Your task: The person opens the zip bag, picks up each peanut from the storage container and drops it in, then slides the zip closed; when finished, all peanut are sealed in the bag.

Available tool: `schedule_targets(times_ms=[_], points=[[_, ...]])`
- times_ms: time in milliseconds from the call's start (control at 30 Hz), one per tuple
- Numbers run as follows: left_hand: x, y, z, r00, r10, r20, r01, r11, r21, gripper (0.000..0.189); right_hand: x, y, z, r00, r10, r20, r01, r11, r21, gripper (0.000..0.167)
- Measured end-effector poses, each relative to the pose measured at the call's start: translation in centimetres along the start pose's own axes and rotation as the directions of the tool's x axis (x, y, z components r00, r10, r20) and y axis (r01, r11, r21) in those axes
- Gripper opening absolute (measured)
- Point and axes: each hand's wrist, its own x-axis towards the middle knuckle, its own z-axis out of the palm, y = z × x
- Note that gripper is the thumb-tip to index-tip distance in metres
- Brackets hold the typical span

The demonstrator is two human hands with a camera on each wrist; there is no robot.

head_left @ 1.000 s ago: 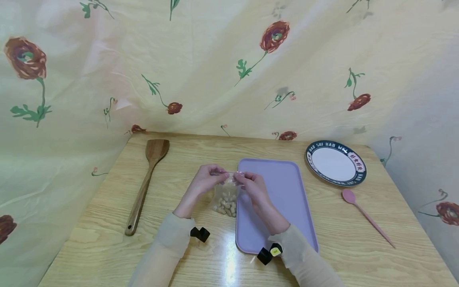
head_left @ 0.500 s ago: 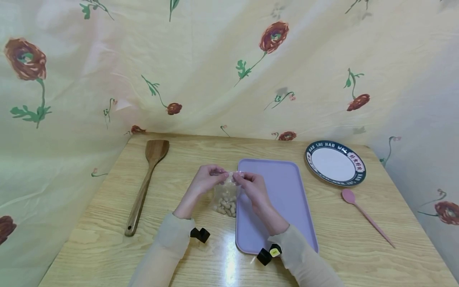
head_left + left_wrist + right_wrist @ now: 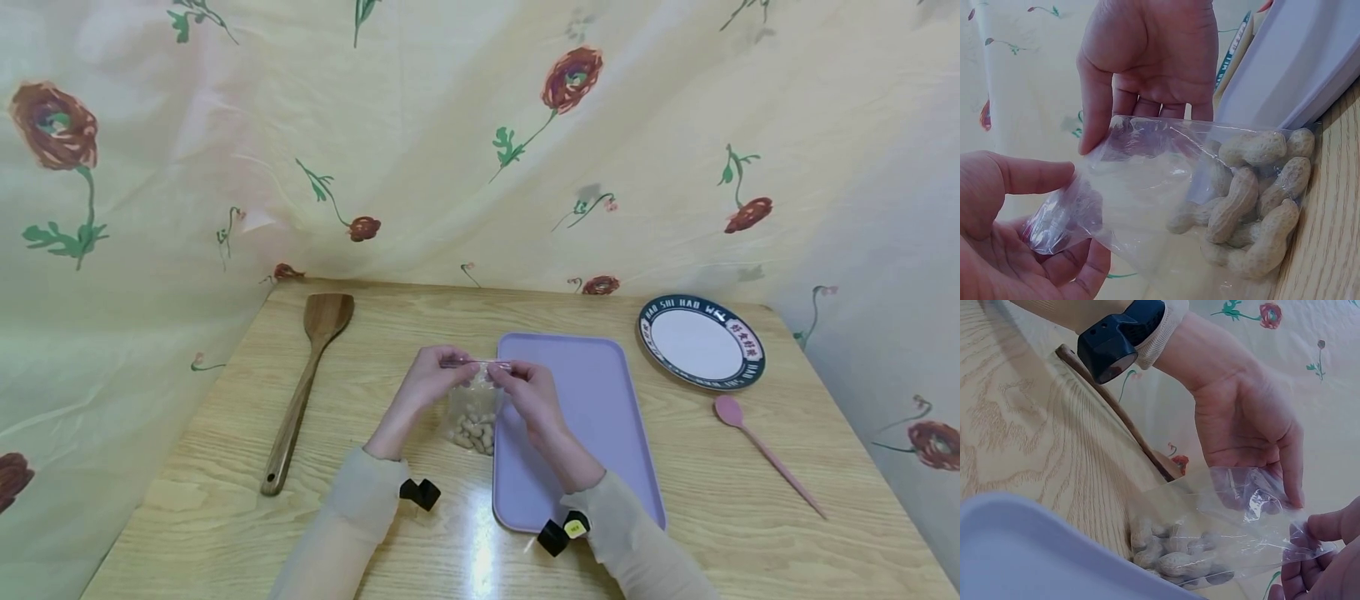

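Note:
A clear plastic bag (image 3: 471, 396) with several unshelled peanuts (image 3: 1241, 203) at its bottom hangs between both hands, beside the left edge of the lilac tray (image 3: 573, 425). My left hand (image 3: 433, 373) pinches one upper corner of the bag between thumb and fingers. At the other corner my right hand (image 3: 531, 396) pinches the top in the same way. A thin reddish line runs along the bag's top edge. In the left wrist view the bag's bottom is close to the wooden table (image 3: 1329, 219), and the plastic around the pinched corners is wrinkled.
A wooden spatula (image 3: 327, 321) lies at the left of the table. A white plate with a dark lettered rim (image 3: 705, 342) stands at the back right, a pink spoon (image 3: 729, 409) in front of it. Behind the table hangs a flowered cloth (image 3: 450, 150).
Both hands keep their pinch on the bag's top corners and barely move. The peanuts stay at the bottom of the bag.

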Motion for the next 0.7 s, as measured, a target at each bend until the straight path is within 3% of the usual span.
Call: schedule_targets(times_ms=[167,300,467,700], points=[[0.1,-0.1,0.1,1.0,-0.001,-0.003,0.001,1.0,-0.026,0.017,0.0,0.1,0.0,1.0,-0.014,0.002,0.014,1.0,0.013,0.017],[0.2,-0.3,0.2,0.999,-0.036,0.002,0.036,0.994,-0.106,0.022,0.0,0.1,0.0,1.0,-0.019,0.003,0.019,1.0,0.02,0.019],[0.0,-0.5,0.8,0.996,-0.087,-0.004,0.084,0.975,-0.205,0.029,-0.1,0.1,0.1,1.0,-0.019,-0.002,0.019,0.999,0.047,0.022],[0.1,-1.1,2.0,0.987,-0.146,-0.068,0.117,0.939,-0.323,0.021,-0.1,0.2,0.1,1.0,-0.014,-0.021,0.015,0.998,0.06,0.024]])
